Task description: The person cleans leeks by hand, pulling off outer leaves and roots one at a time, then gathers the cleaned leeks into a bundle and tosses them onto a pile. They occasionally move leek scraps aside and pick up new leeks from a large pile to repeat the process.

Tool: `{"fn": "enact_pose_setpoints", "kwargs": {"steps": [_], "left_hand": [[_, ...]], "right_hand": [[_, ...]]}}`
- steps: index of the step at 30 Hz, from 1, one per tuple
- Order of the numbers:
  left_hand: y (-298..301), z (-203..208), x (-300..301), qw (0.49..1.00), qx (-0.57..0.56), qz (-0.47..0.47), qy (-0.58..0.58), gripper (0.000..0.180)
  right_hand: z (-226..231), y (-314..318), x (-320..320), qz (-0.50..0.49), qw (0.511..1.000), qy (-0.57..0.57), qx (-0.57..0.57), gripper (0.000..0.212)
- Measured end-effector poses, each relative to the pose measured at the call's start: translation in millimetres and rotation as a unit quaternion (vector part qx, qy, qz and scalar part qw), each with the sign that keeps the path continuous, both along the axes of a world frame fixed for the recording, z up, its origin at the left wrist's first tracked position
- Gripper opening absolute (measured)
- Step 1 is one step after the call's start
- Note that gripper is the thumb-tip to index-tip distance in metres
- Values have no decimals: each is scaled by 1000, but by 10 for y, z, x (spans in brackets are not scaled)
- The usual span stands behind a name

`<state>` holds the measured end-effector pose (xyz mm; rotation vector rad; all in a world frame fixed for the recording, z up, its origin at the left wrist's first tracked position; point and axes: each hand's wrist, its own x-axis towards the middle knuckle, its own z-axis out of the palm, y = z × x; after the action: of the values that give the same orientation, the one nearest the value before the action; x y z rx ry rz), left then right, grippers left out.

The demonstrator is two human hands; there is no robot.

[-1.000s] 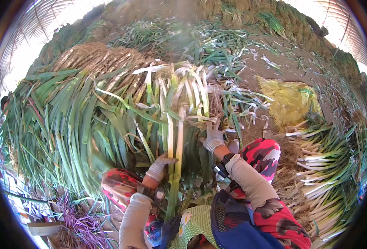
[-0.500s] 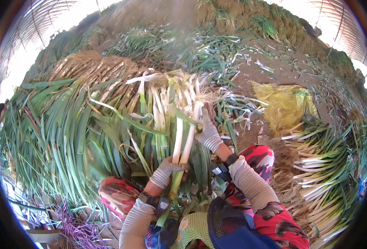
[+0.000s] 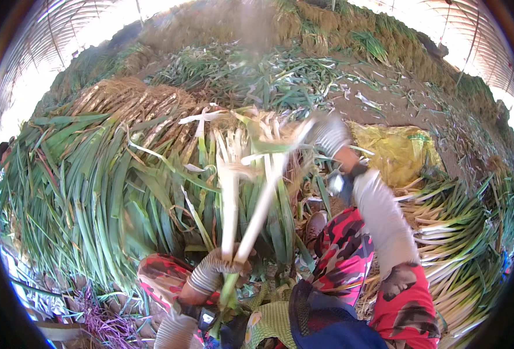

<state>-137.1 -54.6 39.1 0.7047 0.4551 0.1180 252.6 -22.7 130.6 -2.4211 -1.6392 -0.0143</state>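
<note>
My left hand (image 3: pixel 216 271), in a striped work glove, is closed around the lower part of two green onions (image 3: pixel 261 218) above my lap. Their long white stalks spread apart in a V, and the green ends hang below the fist. My right hand (image 3: pixel 329 136), also gloved, is smeared by motion at the upper end of the right-hand stalk. A pale strip stretches close to its fingers; whether it grips anything cannot be made out. Beyond the hands lies a big heap of untrimmed green onions (image 3: pixel 88 192), roots pointing away from me.
Clean white-stalked green onions (image 3: pixel 443 256) lie in a row on my right. A yellow woven sack (image 3: pixel 399 154) rests on the soil behind them. Stripped leaves (image 3: pixel 280 72) litter the ground ahead, and purple twine (image 3: pixel 108 320) lies at lower left. Stacked onions line the far side.
My right hand has swept up and to the right, blurring. My left hand has dropped slightly toward my lap with the two green onions, whose white stalks now stand wider apart.
</note>
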Motion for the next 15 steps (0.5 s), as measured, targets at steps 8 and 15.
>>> {"fn": "enact_pose_setpoints", "kwargs": {"steps": [8, 15], "left_hand": [[243, 2, -41, 987, 84, 127, -46, 50], [925, -30, 16, 965, 63, 216, -134, 48]], "right_hand": [[-291, -241, 684, 15, 994, 68, -83, 25], [-944, -225, 294, 237, 928, 15, -288, 31]]}}
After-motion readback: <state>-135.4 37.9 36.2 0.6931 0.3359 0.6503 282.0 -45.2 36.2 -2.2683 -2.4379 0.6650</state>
